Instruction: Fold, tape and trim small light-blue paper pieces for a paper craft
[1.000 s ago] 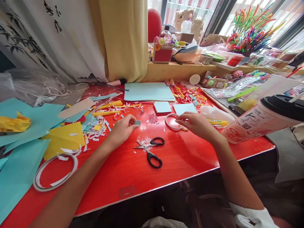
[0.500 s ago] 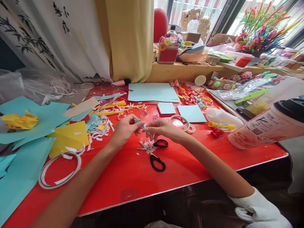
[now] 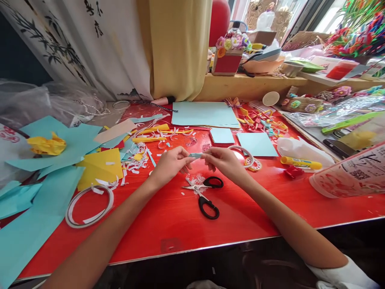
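A small folded piece of light blue paper is stretched between my two hands above the red table. My left hand pinches its left end between thumb and fingers. Its right end is pinched by my right hand. Below them, black-handled scissors lie with their blades apart beside a little heap of white paper scraps. Just beyond my hands are a stack of small blue paper squares and a larger blue square.
Large blue sheets lie at the back. Tape rolls and yellow paper are on the left. To the right are a yellow glue stick, a crumpled red paper piece and a big cup near the edge.
The blue paper has turned from slanted to nearly level, and my hands have moved slightly apart along it. The whole view has shifted a little, so things sit farther right.
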A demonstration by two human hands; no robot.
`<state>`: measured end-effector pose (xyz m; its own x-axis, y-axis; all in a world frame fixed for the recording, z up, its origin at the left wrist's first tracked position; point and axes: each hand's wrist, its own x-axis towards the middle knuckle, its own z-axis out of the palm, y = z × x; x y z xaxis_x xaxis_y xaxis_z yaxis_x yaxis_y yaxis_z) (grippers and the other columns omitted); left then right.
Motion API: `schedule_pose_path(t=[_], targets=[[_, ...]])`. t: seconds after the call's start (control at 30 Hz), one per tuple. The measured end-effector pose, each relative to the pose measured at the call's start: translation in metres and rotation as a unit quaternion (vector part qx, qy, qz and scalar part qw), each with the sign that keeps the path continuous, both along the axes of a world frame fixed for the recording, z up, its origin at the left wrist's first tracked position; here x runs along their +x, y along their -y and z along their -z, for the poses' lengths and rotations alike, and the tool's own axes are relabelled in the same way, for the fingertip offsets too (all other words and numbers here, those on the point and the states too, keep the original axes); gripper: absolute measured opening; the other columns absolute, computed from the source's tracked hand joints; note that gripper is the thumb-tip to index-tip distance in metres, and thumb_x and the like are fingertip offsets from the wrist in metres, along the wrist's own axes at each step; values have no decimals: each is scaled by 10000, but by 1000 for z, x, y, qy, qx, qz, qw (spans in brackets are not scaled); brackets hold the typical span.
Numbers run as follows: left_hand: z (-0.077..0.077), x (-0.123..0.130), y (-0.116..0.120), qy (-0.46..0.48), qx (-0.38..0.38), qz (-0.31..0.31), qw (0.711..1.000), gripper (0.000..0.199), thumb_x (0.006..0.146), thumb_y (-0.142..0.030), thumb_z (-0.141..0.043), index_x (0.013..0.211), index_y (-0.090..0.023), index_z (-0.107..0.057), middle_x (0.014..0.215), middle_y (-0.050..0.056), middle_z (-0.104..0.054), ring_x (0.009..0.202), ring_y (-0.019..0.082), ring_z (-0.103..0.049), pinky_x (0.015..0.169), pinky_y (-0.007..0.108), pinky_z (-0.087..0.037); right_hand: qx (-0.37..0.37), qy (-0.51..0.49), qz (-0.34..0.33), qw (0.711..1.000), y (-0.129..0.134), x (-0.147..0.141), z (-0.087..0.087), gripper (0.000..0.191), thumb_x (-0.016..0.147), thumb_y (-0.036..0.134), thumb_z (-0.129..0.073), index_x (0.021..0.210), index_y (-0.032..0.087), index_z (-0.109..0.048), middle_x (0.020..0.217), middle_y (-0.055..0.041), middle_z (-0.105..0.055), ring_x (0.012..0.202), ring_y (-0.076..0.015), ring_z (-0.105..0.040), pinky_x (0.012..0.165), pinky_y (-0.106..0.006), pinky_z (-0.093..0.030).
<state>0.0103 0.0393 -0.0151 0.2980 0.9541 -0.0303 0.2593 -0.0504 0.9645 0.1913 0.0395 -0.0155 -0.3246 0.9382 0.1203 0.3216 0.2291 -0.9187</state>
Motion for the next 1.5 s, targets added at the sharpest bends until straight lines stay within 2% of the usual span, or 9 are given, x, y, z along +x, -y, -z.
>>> schedule_pose_path(t=[0.17,0.33,0.43,0.6,0.87,1.03,1.13,1.27,1.5], targets=[[-1,5,8,-120,78,30,989,245,742,-416,-550,716,-176,-594,692,11,-622,654,141,-572,604,258,-434,24,-58,11,998,4,1,-4,285,824,426,-478,780,156,-558,635,-2,-540,546,-89,-503,535,-231,-427],[-9,6,9,-187,113,-27,975,404,682,-513,-585,928,-194,-590,860,30,-623,718,162,-557,605,265,-413,90,95,-31,991,6,8,-12,249,835,372,-482,756,158,-581,587,2,-543,535,-94,-504,520,-231,-391],[-13,4,11,-176,177,19,968,261,780,-409,-511,911,-203,-603,861,16,-621,751,146,-546,649,253,-396,84,112,-61,988,7,9,-14,221,833,348,-488,782,162,-597,622,-4,-559,550,-94,-515,525,-230,-398],[-9,5,15,-136,115,70,981,201,788,-345,-496,790,-192,-626,699,-15,-631,655,127,-557,595,226,-384,38,-40,-46,997,9,1,-7,193,791,360,-556,840,174,-570,635,13,-530,584,-97,-510,560,-233,-423],[-7,10,15,-73,60,96,991,309,725,-417,-578,925,-187,-624,901,13,-660,792,164,-596,667,239,-436,73,-81,1,994,11,-7,-1,146,789,322,-569,751,193,-625,827,-25,-561,818,-136,-528,756,-276,-435],[-9,5,11,-110,93,25,989,311,799,-442,-478,964,-203,-590,990,28,-646,905,165,-580,779,259,-423,104,-127,91,982,-4,20,-15,191,838,331,-490,832,182,-609,855,-39,-610,803,-136,-575,789,-301,-469],[-7,2,8,-190,143,-2,971,276,833,-409,-431,908,-196,-590,925,30,-654,870,178,-584,774,282,-414,176,-149,173,957,-16,42,-23,166,818,320,-521,820,176,-603,789,-38,-613,725,-130,-581,725,-294,-493],[-3,11,-1,-260,241,49,934,245,858,-317,-408,899,-166,-596,938,56,-634,897,188,-563,810,312,-412,216,-142,244,935,-25,61,-27,156,806,326,-534,805,181,-593,747,-32,-612,680,-123,-582,688,-284,-499],[9,90,-30,-274,408,193,849,354,788,-245,-543,1136,-194,-510,1263,89,-449,1052,200,-502,829,308,-430,241,-113,293,918,-39,79,-21,215,833,378,-485,767,183,-547,618,13,-526,556,-81,-501,561,-223,-430]])
